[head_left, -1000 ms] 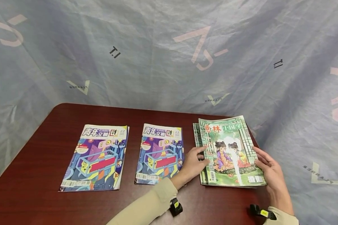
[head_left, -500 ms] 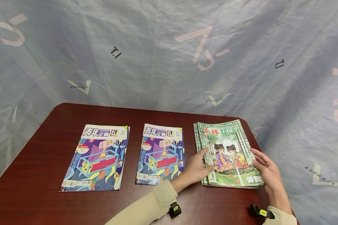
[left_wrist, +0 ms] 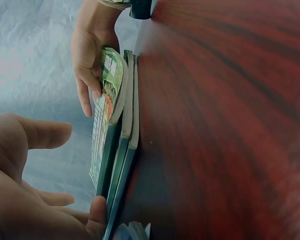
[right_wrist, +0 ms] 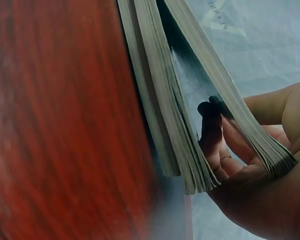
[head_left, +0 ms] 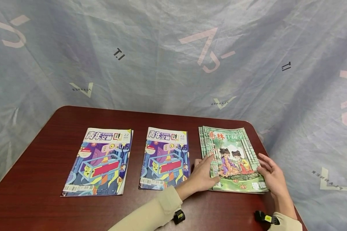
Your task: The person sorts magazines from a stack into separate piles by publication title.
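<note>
A green illustrated magazine (head_left: pixel 234 154) tops a small stack at the table's right. My right hand (head_left: pixel 274 179) pinches its right edge, the thumb above and fingers beneath. In the right wrist view a wedge-shaped gap separates this top magazine (right_wrist: pixel 215 70) from the magazines (right_wrist: pixel 162 100) below. Along the spine side lies my left hand (head_left: pixel 203 175), its thumb and fingers spread. The left wrist view shows one fingertip of the left hand (left_wrist: pixel 25 185) touching or very near the stacked spines (left_wrist: pixel 121 160); the thumb stands away from the cover.
Two purple magazines with matching covers, one at the left (head_left: pixel 96 163) and one in the middle (head_left: pixel 164 160), lie on the dark red wooden table (head_left: pixel 40 160). A grey printed cloth (head_left: pixel 162 57) hangs behind. The table's right edge runs close by the right hand.
The top magazine has shifted left and toward me, lining up more closely with the stack. My right hand moved slightly left with it, and my left thumb has come off the cover.
</note>
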Demonstrator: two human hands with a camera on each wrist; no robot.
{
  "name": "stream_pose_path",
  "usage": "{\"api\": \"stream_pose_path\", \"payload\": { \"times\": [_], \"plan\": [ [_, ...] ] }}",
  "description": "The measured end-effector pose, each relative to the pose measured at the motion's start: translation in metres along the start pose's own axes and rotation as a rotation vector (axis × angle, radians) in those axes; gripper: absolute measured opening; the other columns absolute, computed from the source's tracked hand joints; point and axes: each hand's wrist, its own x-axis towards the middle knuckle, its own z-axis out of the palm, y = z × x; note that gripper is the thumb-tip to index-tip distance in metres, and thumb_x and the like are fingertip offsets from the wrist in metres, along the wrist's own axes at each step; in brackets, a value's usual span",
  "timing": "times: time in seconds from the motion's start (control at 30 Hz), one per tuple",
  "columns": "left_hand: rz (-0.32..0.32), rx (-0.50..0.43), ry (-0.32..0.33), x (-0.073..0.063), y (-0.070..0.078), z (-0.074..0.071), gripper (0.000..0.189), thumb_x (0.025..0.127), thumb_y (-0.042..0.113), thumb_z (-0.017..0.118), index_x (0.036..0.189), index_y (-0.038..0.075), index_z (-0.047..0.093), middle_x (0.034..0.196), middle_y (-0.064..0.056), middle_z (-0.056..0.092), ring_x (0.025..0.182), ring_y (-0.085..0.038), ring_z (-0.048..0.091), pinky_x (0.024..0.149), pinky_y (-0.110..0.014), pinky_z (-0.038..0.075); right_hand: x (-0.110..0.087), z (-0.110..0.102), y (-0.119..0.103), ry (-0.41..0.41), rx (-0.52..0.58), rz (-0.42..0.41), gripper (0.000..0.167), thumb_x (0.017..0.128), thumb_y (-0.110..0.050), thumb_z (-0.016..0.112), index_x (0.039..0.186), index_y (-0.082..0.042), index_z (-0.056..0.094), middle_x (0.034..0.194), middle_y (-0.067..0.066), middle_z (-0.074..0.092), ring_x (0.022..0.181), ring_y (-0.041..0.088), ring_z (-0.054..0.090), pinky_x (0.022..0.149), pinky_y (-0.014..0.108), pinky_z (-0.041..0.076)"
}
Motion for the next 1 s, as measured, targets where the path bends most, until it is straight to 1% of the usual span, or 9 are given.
{"api": "stream_pose_path", "payload": {
  "times": [0.1, 0.23, 0.3, 0.33, 0.4, 0.47, 0.53, 0.7, 1.0],
  "plan": [
    [-0.032, -0.009, -0.027, -0.003, 0.003, -0.002, 0.087, 0.1, 0.02, 0.078, 0.174, 0.006, 0.035, 0.18, -0.018, 0.031, 0.163, -0.037, 0.029, 0.123, -0.056, 0.041, 0.001, 0.001, 0.0, -0.003, -0.036, 0.01, 0.062, 0.11, 0.002, 0.063, 0.168, 0.004, 0.04, 0.127, -0.027, 0.064, 0.105, -0.016, 0.061, 0.084, 0.01, 0.053],
    [-0.058, -0.022, -0.033, -0.006, 0.006, -0.005, 0.092, 0.099, 0.023, 0.081, 0.175, 0.009, 0.032, 0.181, -0.016, 0.028, 0.161, -0.035, 0.03, 0.123, -0.056, 0.041, 0.003, 0.003, 0.0, -0.008, -0.075, 0.028, 0.065, 0.109, 0.004, 0.063, 0.169, 0.004, 0.039, 0.144, 0.013, 0.069, 0.104, -0.017, 0.06, 0.082, 0.012, 0.054],
    [-0.051, -0.021, -0.024, -0.006, 0.006, -0.005, 0.094, 0.098, 0.024, 0.082, 0.176, 0.01, 0.031, 0.181, -0.015, 0.029, 0.156, -0.033, 0.034, 0.12, -0.054, 0.043, 0.003, 0.004, 0.001, -0.011, -0.076, 0.031, 0.065, 0.109, 0.005, 0.064, 0.169, 0.004, 0.039, 0.148, 0.023, 0.065, 0.104, -0.017, 0.06, 0.082, 0.012, 0.054],
    [-0.041, -0.023, -0.018, -0.007, 0.005, -0.005, 0.095, 0.098, 0.024, 0.082, 0.176, 0.01, 0.031, 0.181, -0.015, 0.031, 0.155, -0.033, 0.035, 0.12, -0.054, 0.043, 0.003, 0.003, 0.002, -0.014, -0.07, 0.031, 0.066, 0.108, 0.005, 0.064, 0.169, 0.004, 0.038, 0.146, 0.019, 0.067, 0.104, -0.017, 0.06, 0.082, 0.012, 0.055],
    [-0.023, -0.025, -0.005, -0.006, 0.002, -0.003, 0.097, 0.097, 0.026, 0.083, 0.176, 0.01, 0.03, 0.18, -0.015, 0.032, 0.151, -0.032, 0.038, 0.119, -0.053, 0.044, 0.003, 0.002, 0.004, -0.022, -0.036, 0.031, 0.066, 0.108, 0.005, 0.065, 0.168, 0.006, 0.038, 0.138, 0.0, 0.072, 0.103, -0.016, 0.061, 0.082, 0.012, 0.055],
    [-0.005, -0.037, 0.012, -0.006, -0.001, -0.001, 0.097, 0.097, 0.026, 0.084, 0.176, 0.01, 0.03, 0.179, -0.016, 0.034, 0.147, -0.033, 0.039, 0.117, -0.055, 0.046, 0.002, 0.001, 0.007, -0.027, 0.009, 0.026, 0.066, 0.107, 0.005, 0.066, 0.167, 0.007, 0.039, 0.127, -0.021, 0.069, 0.101, -0.014, 0.063, 0.082, 0.013, 0.055],
    [0.009, -0.044, 0.029, -0.004, -0.005, 0.002, 0.098, 0.096, 0.027, 0.084, 0.177, 0.012, 0.03, 0.178, -0.017, 0.035, 0.147, -0.034, 0.04, 0.116, -0.056, 0.047, 0.002, -0.001, 0.01, -0.033, 0.076, 0.027, 0.065, 0.107, 0.005, 0.067, 0.166, 0.005, 0.04, 0.118, -0.033, 0.066, 0.099, -0.011, 0.066, 0.083, 0.013, 0.056],
    [0.02, -0.049, 0.045, -0.002, -0.011, 0.005, 0.1, 0.095, 0.03, 0.085, 0.177, 0.016, 0.029, 0.178, -0.014, 0.035, 0.148, -0.035, 0.04, 0.115, -0.058, 0.047, -0.002, -0.004, 0.012, -0.032, 0.175, 0.029, 0.062, 0.108, 0.002, 0.068, 0.165, -0.005, 0.045, 0.117, -0.032, 0.07, 0.099, -0.008, 0.069, 0.083, 0.012, 0.056],
    [-0.007, -0.046, 0.027, -0.005, -0.003, -0.006, 0.096, 0.095, 0.026, 0.084, 0.176, 0.012, 0.033, 0.176, -0.013, 0.039, 0.153, -0.036, 0.04, 0.118, -0.06, 0.046, -0.002, -0.004, 0.01, 0.058, 0.143, 0.054, 0.055, 0.109, 0.0, 0.067, 0.158, -0.018, 0.053, 0.114, -0.033, 0.07, 0.101, -0.012, 0.066, 0.083, 0.009, 0.053]
  ]
}}
